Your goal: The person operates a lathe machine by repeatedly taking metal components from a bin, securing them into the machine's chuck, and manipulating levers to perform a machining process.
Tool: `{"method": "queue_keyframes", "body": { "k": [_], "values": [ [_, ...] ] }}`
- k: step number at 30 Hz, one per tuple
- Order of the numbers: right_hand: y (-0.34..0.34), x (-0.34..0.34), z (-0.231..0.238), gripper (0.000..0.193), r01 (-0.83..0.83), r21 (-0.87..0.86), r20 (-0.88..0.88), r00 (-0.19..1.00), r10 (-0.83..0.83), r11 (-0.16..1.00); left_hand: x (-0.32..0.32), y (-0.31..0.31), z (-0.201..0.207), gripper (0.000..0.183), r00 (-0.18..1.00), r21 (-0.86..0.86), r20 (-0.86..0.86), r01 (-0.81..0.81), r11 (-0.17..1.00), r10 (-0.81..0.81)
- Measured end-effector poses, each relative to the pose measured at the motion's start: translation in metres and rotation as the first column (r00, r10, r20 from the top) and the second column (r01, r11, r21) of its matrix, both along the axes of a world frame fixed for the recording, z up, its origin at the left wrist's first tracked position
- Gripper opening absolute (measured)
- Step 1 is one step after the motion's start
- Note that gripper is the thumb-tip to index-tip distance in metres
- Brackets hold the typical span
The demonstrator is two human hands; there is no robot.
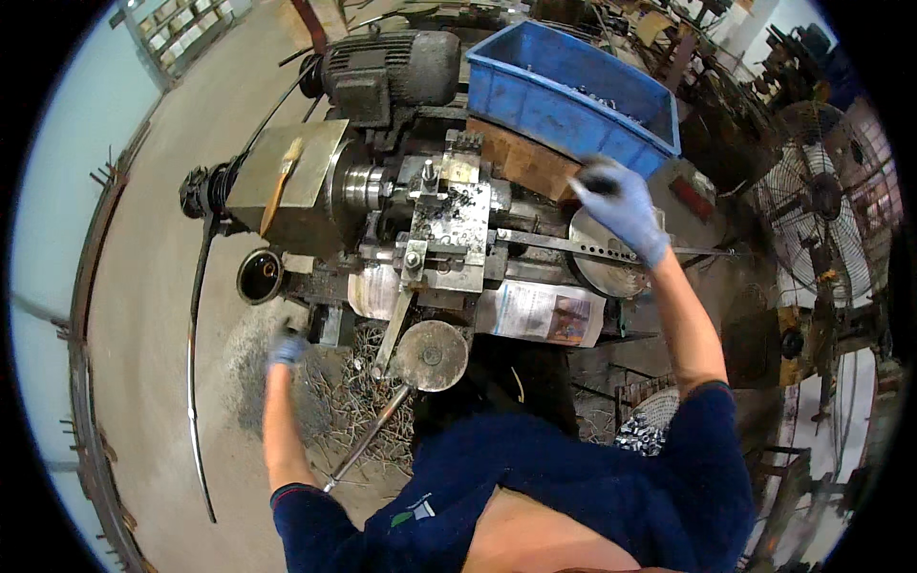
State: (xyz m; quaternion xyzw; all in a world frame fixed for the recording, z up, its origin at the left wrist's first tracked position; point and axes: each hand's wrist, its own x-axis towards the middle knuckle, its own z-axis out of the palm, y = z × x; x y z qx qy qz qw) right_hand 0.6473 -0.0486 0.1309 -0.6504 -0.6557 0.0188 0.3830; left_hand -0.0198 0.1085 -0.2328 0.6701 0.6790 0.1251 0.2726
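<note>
My right hand [621, 205], in a pale blue glove, is raised over a round metal plate [611, 274] at the right of a small lathe. Its fingers curl around a dark patch, and what they hold, if anything, I cannot make out. My left hand [286, 346], gloved with dark fingertips, is low at the machine's left front. It is beside a small metal box [332, 326], and its fingers are blurred. Between the hands lie the lathe's spindle [363, 187] and a tool slide [449, 229] strewn with dark chips. A round hand lever [432, 356] sits nearest my body.
A blue crate [564, 105] of small metal parts stands behind, beside an electric motor [392, 76]. A brush [281, 186] lies on the headstock cover. At right are a fan [821, 191] and a basket of shiny parts [645, 435]. Metal shavings [373, 420] cover the floor below.
</note>
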Motion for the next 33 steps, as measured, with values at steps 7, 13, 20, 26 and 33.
{"method": "queue_keyframes", "body": {
  "k": [7, 13, 20, 26, 33],
  "values": [
    [-0.144, 0.141, -0.061, 0.025, 0.501, -0.289, 0.071, 0.861, -0.503, 0.816, 0.128, 0.014, 0.089, 0.020, 0.498, -0.178, -0.731, 0.521, 0.835, -0.466],
    [-0.174, 0.218, -0.097, 0.061, 0.704, -0.428, 0.634, 0.681, -0.367, 0.567, 0.123, -0.010, 0.119, 0.022, 0.780, -0.071, -0.512, 0.379, 0.922, -0.360],
    [-0.182, 0.275, -0.142, 0.058, 0.829, -0.460, 0.750, 0.555, -0.360, 0.318, 0.122, -0.089, 0.181, 0.041, 0.881, -0.034, -0.003, 0.473, 0.881, -0.473],
    [-0.240, 0.223, -0.156, 0.040, 0.873, -0.338, 0.681, 0.485, -0.548, 0.353, 0.207, -0.199, 0.277, 0.043, 0.820, -0.345, 0.187, 0.570, 0.746, -0.540],
    [-0.294, 0.125, -0.172, 0.045, 0.882, -0.455, 0.587, 0.398, -0.705, 0.119, 0.207, -0.218, 0.221, 0.032, 0.798, -0.250, -0.064, 0.568, 0.784, -0.599]
  ]
}}
